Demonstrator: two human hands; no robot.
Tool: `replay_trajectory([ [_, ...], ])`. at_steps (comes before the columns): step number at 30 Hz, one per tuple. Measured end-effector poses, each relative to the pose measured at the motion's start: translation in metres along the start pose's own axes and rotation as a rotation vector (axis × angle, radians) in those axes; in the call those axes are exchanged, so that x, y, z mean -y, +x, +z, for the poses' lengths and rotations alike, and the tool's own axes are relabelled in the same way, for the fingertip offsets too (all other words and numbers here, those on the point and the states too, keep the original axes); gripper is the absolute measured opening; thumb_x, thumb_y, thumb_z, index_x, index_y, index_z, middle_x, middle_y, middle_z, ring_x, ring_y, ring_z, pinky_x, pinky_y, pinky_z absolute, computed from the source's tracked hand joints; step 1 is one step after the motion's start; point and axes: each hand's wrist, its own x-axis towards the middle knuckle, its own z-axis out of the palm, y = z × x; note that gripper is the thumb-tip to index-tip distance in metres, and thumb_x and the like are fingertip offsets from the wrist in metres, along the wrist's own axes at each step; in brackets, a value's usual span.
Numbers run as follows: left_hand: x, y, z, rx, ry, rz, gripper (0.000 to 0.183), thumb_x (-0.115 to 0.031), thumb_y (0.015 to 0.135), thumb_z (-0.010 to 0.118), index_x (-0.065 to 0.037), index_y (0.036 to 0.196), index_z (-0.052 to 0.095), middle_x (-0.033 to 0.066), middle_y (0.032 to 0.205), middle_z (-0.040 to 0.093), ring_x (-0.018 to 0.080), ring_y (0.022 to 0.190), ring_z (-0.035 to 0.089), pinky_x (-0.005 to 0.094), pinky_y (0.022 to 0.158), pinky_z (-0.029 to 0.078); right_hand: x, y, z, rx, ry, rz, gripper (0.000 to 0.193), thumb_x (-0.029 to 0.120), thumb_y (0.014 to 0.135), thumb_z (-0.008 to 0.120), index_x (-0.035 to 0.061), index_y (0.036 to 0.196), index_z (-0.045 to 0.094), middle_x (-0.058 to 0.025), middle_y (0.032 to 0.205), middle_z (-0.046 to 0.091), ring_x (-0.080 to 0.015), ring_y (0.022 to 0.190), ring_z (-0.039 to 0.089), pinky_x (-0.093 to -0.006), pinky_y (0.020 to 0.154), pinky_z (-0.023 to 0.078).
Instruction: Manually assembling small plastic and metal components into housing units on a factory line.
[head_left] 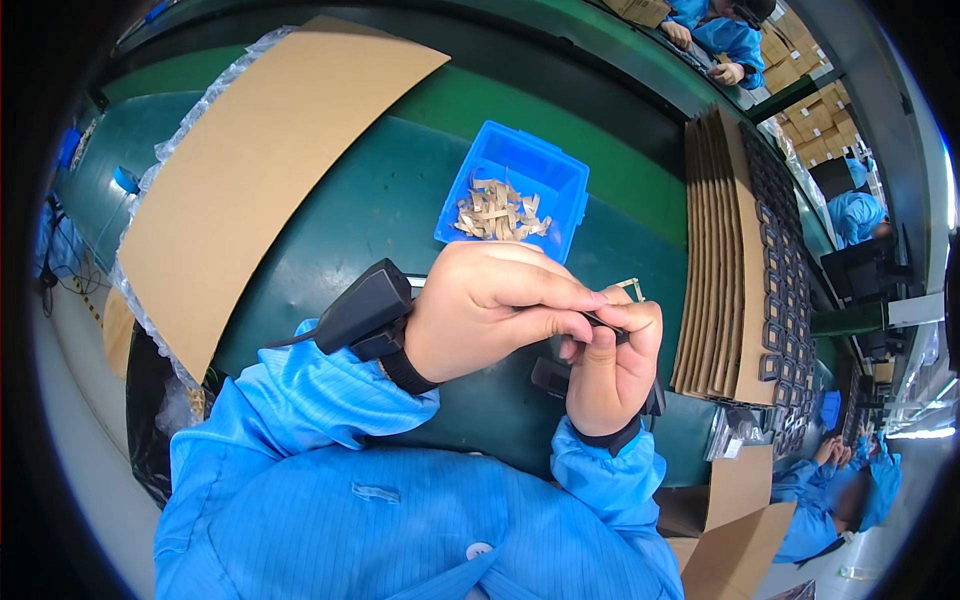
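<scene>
My left hand [490, 298] and my right hand [612, 372] meet over the green table, thumbs and forefingers pinched together. Between the fingertips is a small dark piece [606, 325], mostly hidden by the fingers, so its kind does not show. A thin pale bent strip [634, 288] sticks up just beyond my right fingers; whether it is held cannot be made out. Below the hands a dark rectangular part [550, 377] shows partly beside my right hand. Beyond my left hand stands a blue plastic bin [568, 190] with a heap of beige strips [497, 212].
A large cardboard sheet [270, 160] lies at the left over clear plastic wrap. Cardboard sheets [705, 260] are stacked at the right, with rows of small black frames [775, 300] beside them. An open carton [740, 500] stands near right. Co-workers in blue are beyond the table.
</scene>
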Motion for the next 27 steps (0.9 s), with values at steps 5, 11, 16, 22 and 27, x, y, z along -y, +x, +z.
replay_trajectory([
  [5,0.000,-0.002,0.001,0.025,-0.007,0.049,0.027,0.002,0.080,0.083,-0.002,0.106,0.079,0.0122,0.091,0.077,0.0232,0.082,0.076,0.0312,0.073,0.059,-0.001,0.000,0.002,-0.038,0.008,-0.065,0.011,0.011,0.108,0.053,0.0030,0.116,0.052,-0.0089,0.092,0.060,-0.0086,0.066,0.054,-0.0200,0.055,0.043],
  [11,0.009,-0.001,0.005,-0.028,0.185,0.015,0.020,-0.004,0.083,0.081,-0.001,0.103,0.078,0.0131,0.095,0.077,0.0249,0.084,0.076,0.0328,0.072,0.059,0.013,0.007,0.001,-0.189,0.067,0.339,0.014,0.013,0.108,0.054,0.0036,0.119,0.054,-0.0062,0.083,0.063,-0.0066,0.059,0.054,-0.0186,0.051,0.040],
  [16,0.008,0.004,-0.003,0.108,0.461,0.120,0.011,-0.005,0.085,0.078,-0.002,0.095,0.074,0.0125,0.085,0.072,0.0293,0.077,0.071,0.0351,0.066,0.055,0.010,0.006,-0.007,-0.140,0.194,0.385,0.019,0.016,0.108,0.053,0.0024,0.122,0.053,-0.0084,0.090,0.068,-0.0079,0.062,0.058,-0.0190,0.053,0.043],
  [22,0.004,0.003,0.000,-0.057,0.413,-0.035,0.010,-0.001,0.087,0.075,0.000,0.096,0.073,0.0108,0.087,0.071,0.0240,0.077,0.070,0.0320,0.065,0.054,0.014,0.014,-0.004,-0.109,0.154,0.393,0.033,0.002,0.100,0.061,-0.0002,0.131,0.049,-0.0124,0.105,0.071,-0.0136,0.080,0.069,-0.0229,0.066,0.054],
  [27,-0.002,0.001,0.003,-0.076,0.086,-0.314,0.021,-0.004,0.093,0.073,0.002,0.113,0.070,0.0090,0.094,0.073,0.0141,0.084,0.070,0.0273,0.070,0.055,0.005,0.016,-0.006,-0.219,0.185,0.348,0.037,-0.007,0.098,0.060,0.0017,0.132,0.047,-0.0168,0.107,0.071,-0.0187,0.086,0.073,-0.0271,0.075,0.060],
])
